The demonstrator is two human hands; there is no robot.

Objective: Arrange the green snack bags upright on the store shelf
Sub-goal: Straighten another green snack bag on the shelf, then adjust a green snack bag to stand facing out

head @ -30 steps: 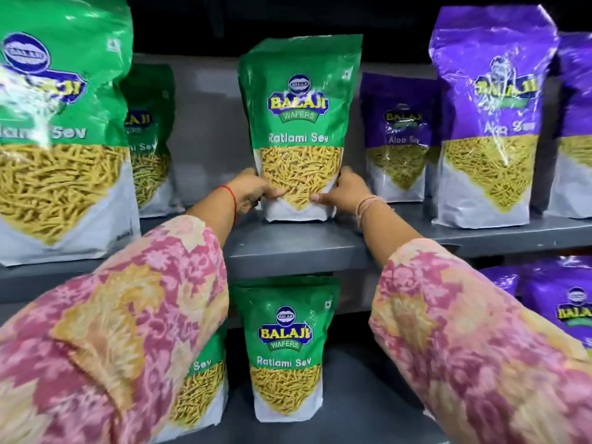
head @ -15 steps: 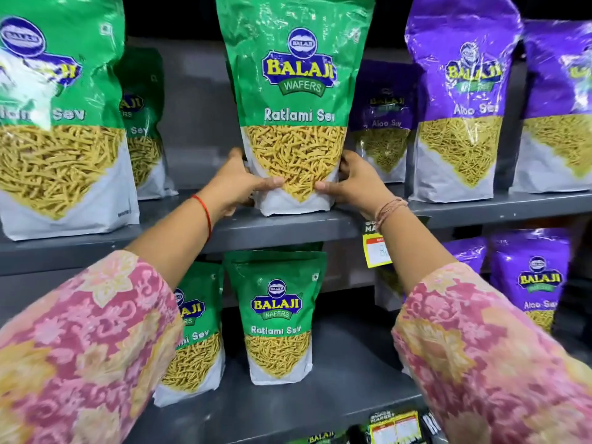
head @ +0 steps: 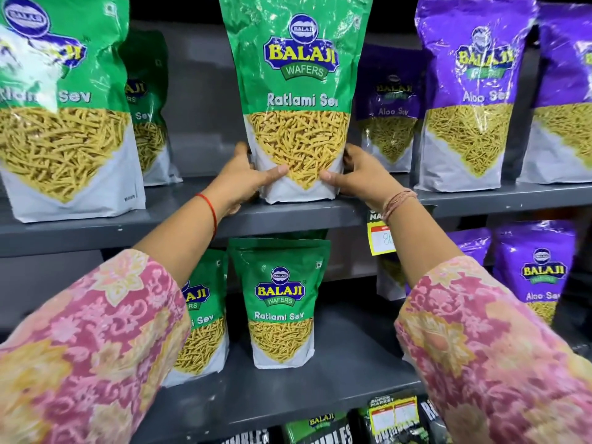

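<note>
A green Ratlami Sev bag (head: 299, 100) stands upright at the front edge of the upper grey shelf (head: 288, 216). My left hand (head: 246, 177) grips its lower left side and my right hand (head: 358, 174) grips its lower right side, thumbs across the front. Another green bag (head: 61, 123) stands upright at the far left, with a third green bag (head: 147, 123) behind it. On the lower shelf (head: 288, 389) a smaller green bag (head: 282, 302) stands upright, and another green bag (head: 205, 318) sits partly behind my left sleeve.
Purple Aloo Sev bags (head: 471, 100) stand to the right on the upper shelf, one more (head: 389, 110) further back. More purple bags (head: 538, 274) sit lower right. A yellow price tag (head: 381, 238) hangs on the shelf edge. Dark packets (head: 394, 421) lie below.
The green bag in my hands has come forward from the back of the upper shelf to its front edge. The view has moved closer and tilted down.
</note>
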